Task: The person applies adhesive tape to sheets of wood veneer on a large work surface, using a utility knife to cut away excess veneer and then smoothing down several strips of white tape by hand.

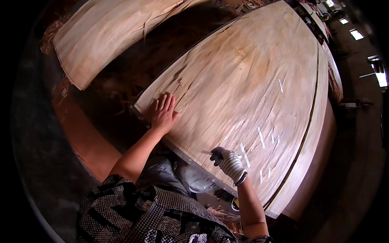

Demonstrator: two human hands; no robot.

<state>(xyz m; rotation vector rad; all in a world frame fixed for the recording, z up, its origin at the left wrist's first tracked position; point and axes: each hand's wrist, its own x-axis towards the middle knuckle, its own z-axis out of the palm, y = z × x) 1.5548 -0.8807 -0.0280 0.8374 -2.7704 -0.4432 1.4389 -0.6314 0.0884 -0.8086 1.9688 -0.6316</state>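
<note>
A large sheet of pale wood veneer (227, 89) with cracks and a brownish knot lies before me. My left hand (164, 117), bare, rests flat on its left edge with the fingers stretched out. My right hand (231, 164), in a striped glove with dark fingertips, is closed near the front edge of the sheet. From its fingers a thin, flat, blade-like piece (206, 152) sticks out to the left; its exact kind does not show. Several short white tape strips (261, 137) are stuck on the veneer, one of them (244, 154) right beside the glove.
Another curved stack of veneer (105, 32) stands at the far left, with torn wood scraps around it. Below the sheet's front edge hangs a clear plastic bag (196, 178). An orange-brown board (87, 129) lies at the left. More sheets (320, 162) show beyond the right edge.
</note>
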